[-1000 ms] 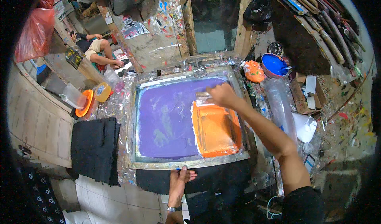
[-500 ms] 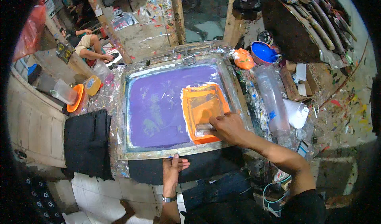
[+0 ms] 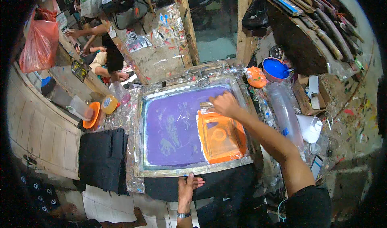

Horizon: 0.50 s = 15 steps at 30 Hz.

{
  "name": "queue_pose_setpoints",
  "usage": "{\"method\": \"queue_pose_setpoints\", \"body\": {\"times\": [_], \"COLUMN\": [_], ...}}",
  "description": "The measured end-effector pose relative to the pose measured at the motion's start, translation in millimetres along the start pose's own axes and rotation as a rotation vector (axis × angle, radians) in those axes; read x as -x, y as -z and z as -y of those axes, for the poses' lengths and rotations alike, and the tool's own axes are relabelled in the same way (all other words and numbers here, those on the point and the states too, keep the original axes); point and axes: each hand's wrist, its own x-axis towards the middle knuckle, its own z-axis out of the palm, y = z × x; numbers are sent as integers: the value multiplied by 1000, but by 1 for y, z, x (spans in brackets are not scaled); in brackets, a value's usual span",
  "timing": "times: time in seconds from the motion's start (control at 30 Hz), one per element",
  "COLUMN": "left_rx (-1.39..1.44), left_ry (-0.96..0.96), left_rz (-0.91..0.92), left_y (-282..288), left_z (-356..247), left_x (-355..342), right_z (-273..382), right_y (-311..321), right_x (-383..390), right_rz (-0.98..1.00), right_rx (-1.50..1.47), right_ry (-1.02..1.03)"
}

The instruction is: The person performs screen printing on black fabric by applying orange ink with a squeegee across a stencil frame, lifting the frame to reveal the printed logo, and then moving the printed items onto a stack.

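A screen-printing frame lies on the paint-spattered table, its mesh mostly purple. At its right side, orange ink surrounds a see-through patch with a pale ring-shaped design. My right hand is closed on a small squeegee at the far edge of the orange area; its fingers hide part of the tool. At the near edge of the frame my left hand touches the wood with its thumb, fingers stretched to the right. Black cloth shows beneath the frame's near edge.
A stack of black cloth hangs at the table's left. Beyond it stand an orange plate and a yellow tub. At right are a blue ink bowl, a plastic roll and a phone. Other people sit at far left.
My right hand has pushed the squeegee from the near end of the orange area to its far edge, leaving the ring design showing. My left hand keeps its place at the frame; the view has shifted.
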Motion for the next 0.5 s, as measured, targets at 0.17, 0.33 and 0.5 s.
{"method": "queue_pose_setpoints", "body": {"times": [0.17,0.33,0.5], "left_rx": [-47,-15,1], "left_ry": [37,35,-3], "left_rz": [31,8,7], "left_y": [-14,-6,-8], "left_z": [-3,5,-5], "left_x": [0,2,-1], "right_z": [41,104,112], "right_y": [2,36,76], "right_x": [88,164,161], "right_rz": [-155,22,-145], "right_rx": [82,-65,-206], "right_ry": [-2,53,33]}}
